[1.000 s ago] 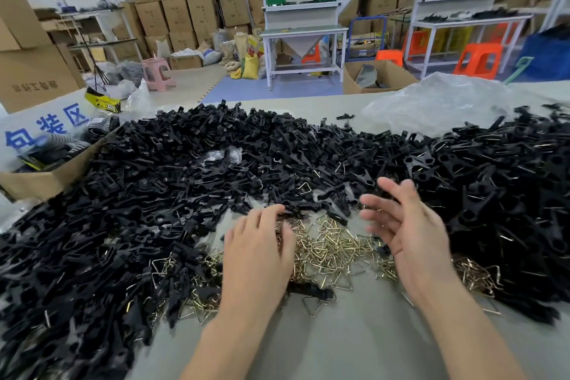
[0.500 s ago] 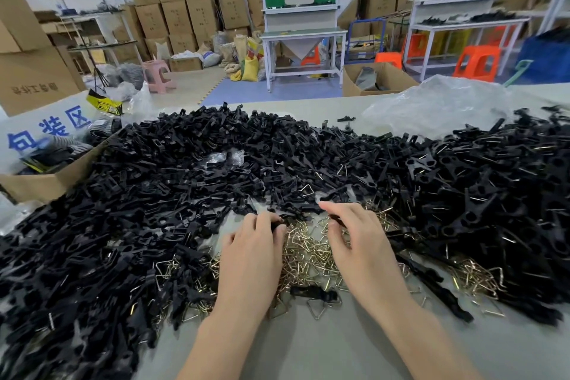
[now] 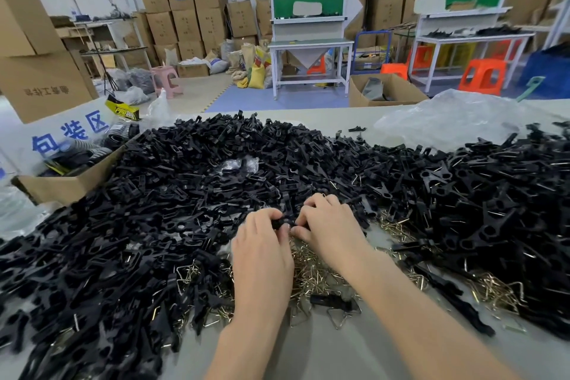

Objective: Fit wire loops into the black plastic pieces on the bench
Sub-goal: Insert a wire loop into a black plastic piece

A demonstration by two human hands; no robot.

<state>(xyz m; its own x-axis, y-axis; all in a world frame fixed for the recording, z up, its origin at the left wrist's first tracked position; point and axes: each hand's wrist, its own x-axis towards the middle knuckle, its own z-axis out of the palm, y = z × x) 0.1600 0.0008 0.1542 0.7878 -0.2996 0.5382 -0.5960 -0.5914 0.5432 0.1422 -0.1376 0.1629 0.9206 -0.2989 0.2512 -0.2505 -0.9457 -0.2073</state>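
Fingers: left hand [image 3: 262, 247], right hand [image 3: 331, 228] both pinching one black piece [image 3: 281, 221].
Remaining: huge heap [image 3: 185, 194], loose wire loops [image 3: 311, 271], plenty to go, I'd say.

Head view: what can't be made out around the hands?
black plastic piece: head view, mostly covered by fingers of left hand and right hand; any loop in it unseen.
wire loops: head view, partly under both forearms.
black pile: head view, cut off at left edge.

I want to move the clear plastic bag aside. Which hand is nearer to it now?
Right. The right hand lies nearer the person and left of the clear plastic bag, with a heap of black pieces between; the left hand is further left.
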